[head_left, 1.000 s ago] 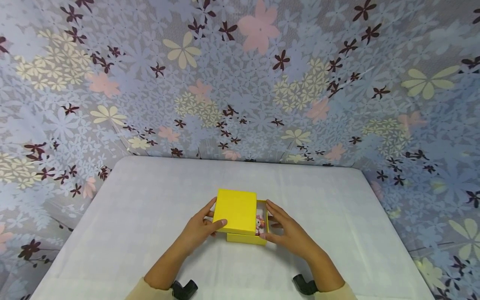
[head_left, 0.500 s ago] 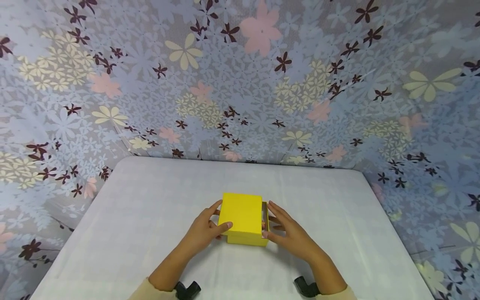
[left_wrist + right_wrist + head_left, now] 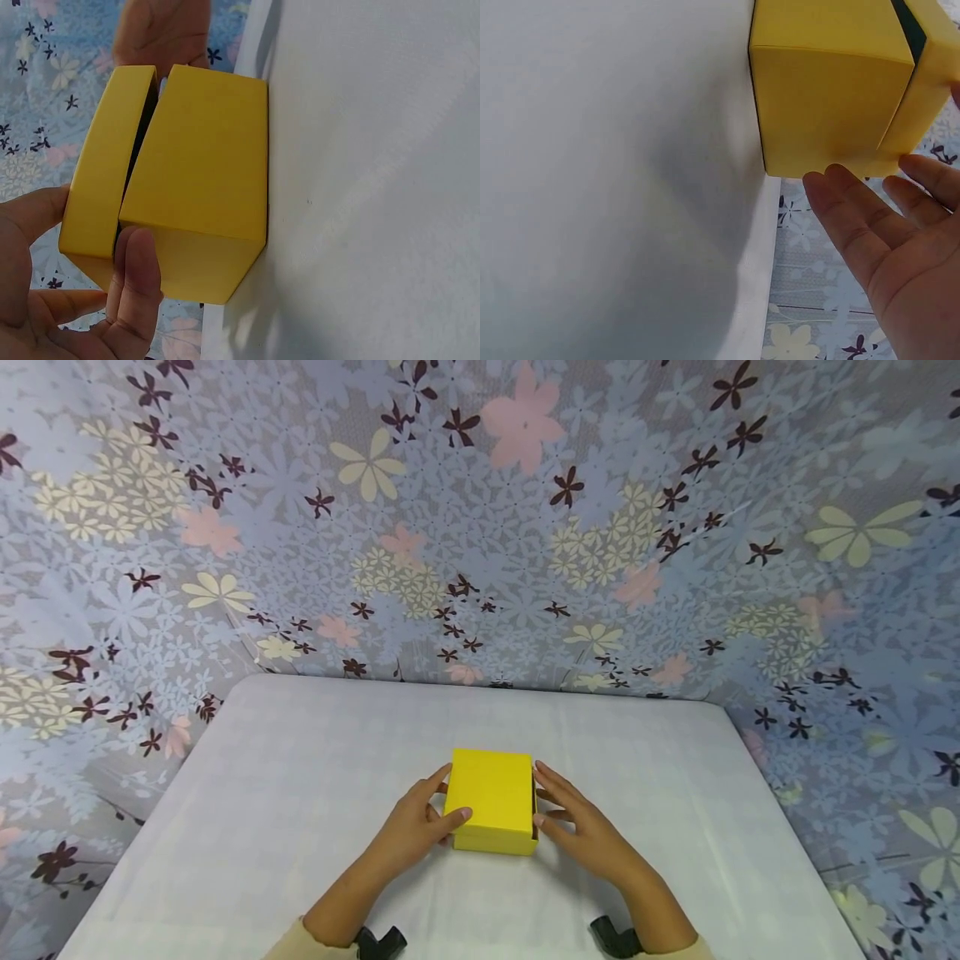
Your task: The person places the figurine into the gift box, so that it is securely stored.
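A yellow box [image 3: 495, 842] sits on the table in front of me, its square lid [image 3: 491, 789] lying over its top. My left hand [image 3: 416, 827] grips the lid's left side, thumb on top near the front corner. In the left wrist view the lid [image 3: 109, 165] slants away from the box body [image 3: 202, 150], a narrow dark gap between them. My right hand [image 3: 588, 839] is at the box's right side. There the right wrist view has its extended fingers [image 3: 847, 217] right at the box wall [image 3: 825, 112]. The box's contents are hidden under the lid.
A white cloth covers the table [image 3: 300, 760], which ends at a flower-patterned backdrop [image 3: 450, 527]. Black curved pieces [image 3: 615, 937] sit at both wrists, beside the beige sleeves [image 3: 307, 943].
My left hand has moved the lid rightward and down over the box, covering the opening where a small pink figure showed. My right hand has stayed nearly in place.
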Motion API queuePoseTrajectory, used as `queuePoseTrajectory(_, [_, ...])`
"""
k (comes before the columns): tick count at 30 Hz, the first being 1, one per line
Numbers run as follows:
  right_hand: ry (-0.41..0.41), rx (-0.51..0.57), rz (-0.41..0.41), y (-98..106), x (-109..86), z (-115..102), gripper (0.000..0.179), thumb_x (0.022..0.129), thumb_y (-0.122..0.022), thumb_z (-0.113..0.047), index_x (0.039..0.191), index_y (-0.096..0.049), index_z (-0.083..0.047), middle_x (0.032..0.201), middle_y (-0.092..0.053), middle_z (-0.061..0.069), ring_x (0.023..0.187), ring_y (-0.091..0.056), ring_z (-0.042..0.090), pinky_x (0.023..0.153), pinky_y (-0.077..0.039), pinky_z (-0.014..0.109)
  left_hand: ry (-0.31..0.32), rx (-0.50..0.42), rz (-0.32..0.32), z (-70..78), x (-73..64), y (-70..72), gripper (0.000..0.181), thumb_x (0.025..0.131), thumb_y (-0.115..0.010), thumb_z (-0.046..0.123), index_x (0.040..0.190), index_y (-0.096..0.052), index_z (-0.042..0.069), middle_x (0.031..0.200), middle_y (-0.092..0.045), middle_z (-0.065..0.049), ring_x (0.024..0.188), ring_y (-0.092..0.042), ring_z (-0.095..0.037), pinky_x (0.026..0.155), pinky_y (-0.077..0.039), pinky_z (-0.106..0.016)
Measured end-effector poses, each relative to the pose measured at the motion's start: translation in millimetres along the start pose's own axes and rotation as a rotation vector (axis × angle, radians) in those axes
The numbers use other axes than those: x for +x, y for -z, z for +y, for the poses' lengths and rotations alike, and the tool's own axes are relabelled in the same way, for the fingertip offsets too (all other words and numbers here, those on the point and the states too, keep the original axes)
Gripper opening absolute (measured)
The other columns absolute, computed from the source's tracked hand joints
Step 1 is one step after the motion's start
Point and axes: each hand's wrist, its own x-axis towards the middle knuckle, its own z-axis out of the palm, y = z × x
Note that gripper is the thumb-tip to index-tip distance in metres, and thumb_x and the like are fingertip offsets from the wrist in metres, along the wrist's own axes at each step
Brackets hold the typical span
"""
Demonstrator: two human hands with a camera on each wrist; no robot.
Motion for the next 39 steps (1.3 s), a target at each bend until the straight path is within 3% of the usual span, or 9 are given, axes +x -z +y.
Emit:
queuePoseTrajectory(8, [-0.04, 0.007, 0.04, -3.1, 0.2, -2.4, 0.061, 0.106, -0.05, -0.039, 0.161, -0.024, -0.033, 0.169, -0.015, -0.015, 0.141, -0.05, 0.027, 0.109, -0.045, 0.059, -0.051, 0.023, -0.028, 1.5, -1.8, -1.8, 0.08, 0.096, -0.067, 0.045, 0.161, -0.028, 0.02, 0.142, -0.052, -0.01, 0.067, -0.063, -0.013, 0.055, -0.048, -0.023])
queuePoseTrajectory(15, [0.008, -0.011, 0.066, -7.5, 1.6, 1.1, 0.068, 0.104, -0.055, -0.038, 0.163, -0.021, -0.026, 0.17, -0.016, -0.009, 0.141, -0.05, 0.026, 0.106, -0.052, 0.037, -0.072, 0.028, -0.027, 0.8, -2.7, -3.1, 0.077, 0.098, -0.065, 0.044, 0.161, -0.028, 0.021, 0.141, -0.052, -0.009, 0.068, -0.063, -0.012, 0.056, -0.049, -0.023])
queuePoseTrajectory(20, [0.063, -0.025, 0.059, -7.5, 0.7, 2.6, 0.059, 0.106, -0.053, -0.032, 0.16, -0.031, -0.024, 0.171, -0.016, -0.002, 0.149, -0.038, 0.024, 0.107, -0.05, 0.037, -0.116, 0.042, -0.015, 0.4, -2.9, -4.2, 0.069, 0.102, -0.061, 0.039, 0.161, -0.03, 0.021, 0.139, -0.052, -0.011, 0.066, -0.06, -0.011, 0.06, -0.051, -0.022])
queuePoseTrajectory(23, [0.061, -0.034, 0.044, -8.1, 0.4, 2.3, 0.057, 0.106, -0.053, -0.032, 0.159, -0.035, -0.021, 0.172, -0.014, -0.004, 0.152, -0.033, 0.021, 0.11, -0.048, 0.037, -0.14, 0.044, -0.01, -0.6, -2.9, -5.2, 0.064, 0.103, -0.059, 0.035, 0.16, -0.033, 0.019, 0.139, -0.051, -0.013, 0.066, -0.057, -0.009, 0.064, -0.052, -0.022])
queuePoseTrajectory(31, [0.004, -0.073, 0.037, -12.0, 0.8, 3.2, 0.062, 0.103, -0.056, -0.042, 0.159, -0.035, -0.025, 0.171, -0.015, -0.007, 0.151, -0.036, 0.024, 0.112, -0.046, 0.036, -0.141, 0.061, -0.011, -4.6, -1.9, -6.9, 0.065, 0.103, -0.06, 0.034, 0.16, -0.033, 0.02, 0.14, -0.051, -0.012, 0.065, -0.056, -0.008, 0.062, -0.051, -0.021])
queuePoseTrajectory(39, [-0.046, -0.085, -0.007, -10.8, 0.8, 1.7, 0.065, 0.101, -0.057, -0.045, 0.159, -0.034, -0.026, 0.171, -0.015, -0.004, 0.153, -0.032, 0.024, 0.116, -0.039, 0.048, -0.101, 0.064, -0.048, -7.8, -0.3, -6.6, 0.062, 0.104, -0.058, 0.034, 0.159, -0.034, 0.022, 0.141, -0.051, -0.011, 0.066, -0.06, -0.015, 0.061, -0.049, -0.022])
